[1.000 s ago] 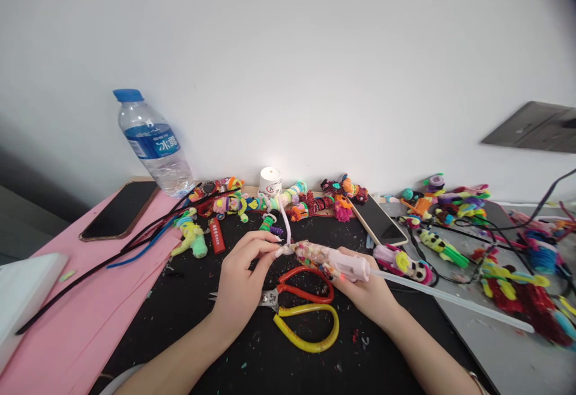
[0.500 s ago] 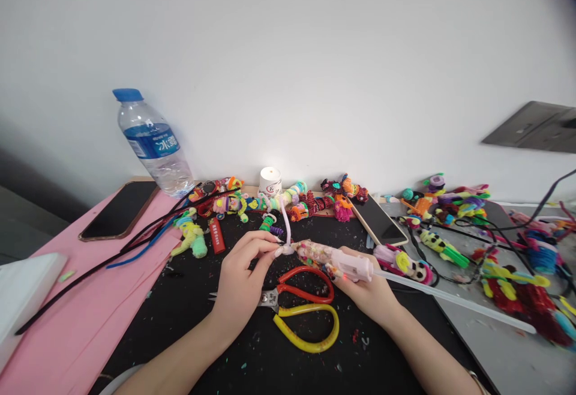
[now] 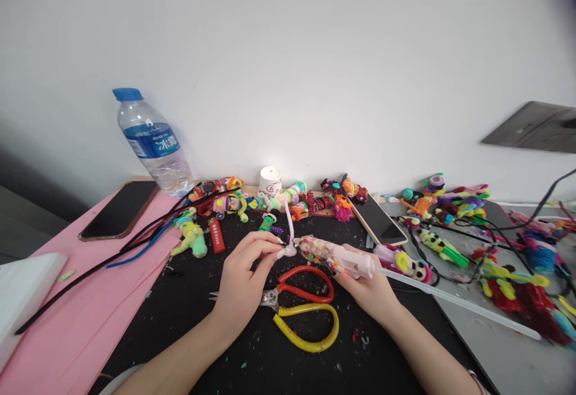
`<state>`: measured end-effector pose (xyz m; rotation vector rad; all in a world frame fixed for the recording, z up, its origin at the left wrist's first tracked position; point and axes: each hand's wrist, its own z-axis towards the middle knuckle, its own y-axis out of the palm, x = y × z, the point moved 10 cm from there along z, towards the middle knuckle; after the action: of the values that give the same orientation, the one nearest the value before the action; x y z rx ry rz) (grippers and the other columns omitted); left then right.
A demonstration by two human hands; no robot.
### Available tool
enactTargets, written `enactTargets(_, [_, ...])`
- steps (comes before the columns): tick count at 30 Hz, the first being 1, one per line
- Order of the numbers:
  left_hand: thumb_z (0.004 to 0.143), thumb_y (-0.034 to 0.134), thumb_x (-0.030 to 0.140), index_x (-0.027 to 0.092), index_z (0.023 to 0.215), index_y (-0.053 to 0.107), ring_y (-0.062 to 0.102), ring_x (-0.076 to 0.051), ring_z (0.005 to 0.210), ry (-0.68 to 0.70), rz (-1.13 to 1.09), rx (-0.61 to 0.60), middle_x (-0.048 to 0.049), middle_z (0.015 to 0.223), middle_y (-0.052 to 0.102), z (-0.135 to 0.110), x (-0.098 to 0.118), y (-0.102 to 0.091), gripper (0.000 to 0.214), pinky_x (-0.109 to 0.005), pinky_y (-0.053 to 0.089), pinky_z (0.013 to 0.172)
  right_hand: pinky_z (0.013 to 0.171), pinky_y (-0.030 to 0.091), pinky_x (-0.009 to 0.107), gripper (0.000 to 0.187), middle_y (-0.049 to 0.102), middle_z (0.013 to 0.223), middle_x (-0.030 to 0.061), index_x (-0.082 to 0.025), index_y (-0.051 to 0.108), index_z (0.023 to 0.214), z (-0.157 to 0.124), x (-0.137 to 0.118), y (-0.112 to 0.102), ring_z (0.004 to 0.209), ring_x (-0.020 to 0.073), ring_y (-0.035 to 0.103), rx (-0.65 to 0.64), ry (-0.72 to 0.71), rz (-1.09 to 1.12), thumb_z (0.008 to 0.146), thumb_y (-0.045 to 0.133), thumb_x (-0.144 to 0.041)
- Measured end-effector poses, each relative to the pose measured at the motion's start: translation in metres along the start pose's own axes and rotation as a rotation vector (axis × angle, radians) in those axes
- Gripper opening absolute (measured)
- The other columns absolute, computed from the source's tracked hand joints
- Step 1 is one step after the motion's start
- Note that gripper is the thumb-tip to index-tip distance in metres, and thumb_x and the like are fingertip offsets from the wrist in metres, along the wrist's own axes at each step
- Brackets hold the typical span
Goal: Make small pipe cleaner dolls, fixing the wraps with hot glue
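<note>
The pale pink pipe cleaner (image 3: 288, 227) sits right at the tips of our left hand (image 3: 243, 287). Its lower end curls into a small loop pinched between thumb and forefinger (image 3: 279, 254), and the stem rises from there toward the back of the table. The nozzle of the glue gun (image 3: 335, 257) touches that loop from the right, just beside our fingertips.

Our left hand is closed in a narrow pinch on the pipe cleaner, with the other fingers curved loosely over it. Our right hand (image 3: 369, 292) is wrapped around the glue gun from below. The gun's barrel is covered in small coloured bits, and a clear glue stick (image 3: 454, 304) trails out of its back to the right. Under both hands lie scissors (image 3: 306, 317) with one red and one yellow handle loop. They rest flat, and we cannot tell whether our left hand touches them.

All this lies on a black mat (image 3: 202, 335) flecked with scraps. A pink sheet (image 3: 76, 329) lies to the left with a dark phone (image 3: 119, 209) and long black stems on it. A water bottle (image 3: 150, 143) stands behind it, and a second phone (image 3: 378, 220) lies to the right of centre. Finished pipe-cleaner figures (image 3: 234, 203) line the back edge around a small white cup (image 3: 270, 180) and pile up on a grey surface (image 3: 495, 353) at the right. A plain white wall (image 3: 288, 53) stands behind.
</note>
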<state>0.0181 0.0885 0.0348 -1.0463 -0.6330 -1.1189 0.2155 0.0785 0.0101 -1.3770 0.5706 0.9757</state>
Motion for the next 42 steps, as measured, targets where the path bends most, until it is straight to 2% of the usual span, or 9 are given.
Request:
enactTargets(5, [0.083,0.053,0.013,0.019,0.076,0.063,0.059,-0.013,0.086,-0.004,0.0,0.0,-0.0016,0.092,0.061,-0.001,0.0,0.0,0.013,-0.023,0.048,0.073,0.065,0.053,0.03,0.025,0.07,0.091,0.0095,-0.017,0.063,0.1,0.0,-0.004,-0.003,0.079,0.0234,0.065,0.017,-0.016,0.017,0.085,0.055,-0.033])
enactTargets(14, [0.084,0.053,0.015,0.019,0.076,0.063,0.059,-0.015,0.085,-0.022,0.024,0.011,-0.0031,0.091,0.062,0.0,0.0,-0.002,0.013,-0.025,0.049,0.071,0.049,0.048,0.024,0.024,0.064,0.062,0.0024,-0.015,0.064,0.079,-0.002,0.001,-0.002,0.054,0.0151,0.058,0.026,-0.021,-0.029,0.081,0.059,-0.039])
enactTargets(22, [0.083,0.052,0.013,0.019,0.076,0.063,0.06,-0.015,0.085,0.011,0.015,-0.011,-0.0037,0.091,0.062,0.0,0.003,0.001,0.014,-0.025,0.05,0.073,0.059,0.051,0.029,0.019,0.069,0.08,0.0061,-0.018,0.063,0.091,0.0,-0.003,-0.004,0.072,0.022,0.065,0.036,-0.023,-0.004,0.083,0.055,-0.034])
enactTargets(26, [0.083,0.052,0.012,0.019,0.076,0.063,0.06,-0.016,0.085,0.0,0.01,-0.012,-0.0041,0.091,0.063,0.0,0.003,0.001,0.015,-0.025,0.05,0.073,0.06,0.049,0.028,0.014,0.067,0.077,0.0042,-0.019,0.062,0.085,0.0,-0.004,-0.018,0.07,0.0207,0.063,0.16,-0.047,-0.099,0.082,0.055,-0.031])
enactTargets(28, [0.083,0.053,0.014,0.018,0.076,0.063,0.06,-0.016,0.086,-0.02,-0.001,0.004,-0.0044,0.092,0.063,0.0,0.0,-0.001,0.013,-0.025,0.051,0.072,0.064,0.049,0.028,0.014,0.067,0.082,0.0038,-0.019,0.061,0.09,0.001,-0.003,-0.025,0.073,0.0202,0.063,0.216,-0.028,-0.151,0.081,0.054,-0.027])
enactTargets(32, [0.084,0.053,0.016,0.018,0.076,0.063,0.06,-0.015,0.085,-0.053,-0.033,0.037,-0.0041,0.091,0.062,0.0,-0.005,-0.004,0.012,-0.025,0.051,0.071,0.073,0.047,0.033,0.029,0.064,0.101,0.0076,-0.018,0.055,0.107,0.005,0.002,-0.037,0.088,0.0232,0.061,0.295,0.029,-0.338,0.078,0.053,-0.024])
enactTargets(36, [0.084,0.053,0.018,0.019,0.078,0.063,0.06,-0.016,0.087,-0.061,-0.059,0.055,-0.0046,0.093,0.061,-0.001,-0.008,-0.005,0.011,-0.027,0.051,0.073,0.081,0.043,0.04,0.04,0.06,0.108,0.0106,-0.018,0.051,0.113,0.009,0.006,-0.036,0.099,0.0282,0.056,0.286,0.037,-0.588,0.074,0.053,-0.022])
enactTargets(39, [0.084,0.052,0.018,0.019,0.078,0.062,0.06,-0.016,0.087,-0.059,-0.052,0.049,-0.0048,0.093,0.061,-0.001,-0.008,-0.005,0.012,-0.027,0.051,0.072,0.082,0.04,0.045,0.041,0.061,0.102,0.0095,-0.02,0.053,0.112,0.009,0.01,-0.03,0.099,0.0308,0.054,0.245,0.077,-0.76,0.072,0.052,-0.021])
enactTargets(42, [0.084,0.052,0.017,0.019,0.077,0.062,0.06,-0.016,0.086,-0.044,-0.04,0.032,-0.0047,0.093,0.061,0.0,-0.005,-0.004,0.012,-0.026,0.051,0.071,0.081,0.039,0.048,0.042,0.058,0.105,0.0105,-0.021,0.054,0.114,0.006,0.006,-0.028,0.099,0.0329,0.05,0.243,0.094,-0.825,0.071,0.052,-0.022])
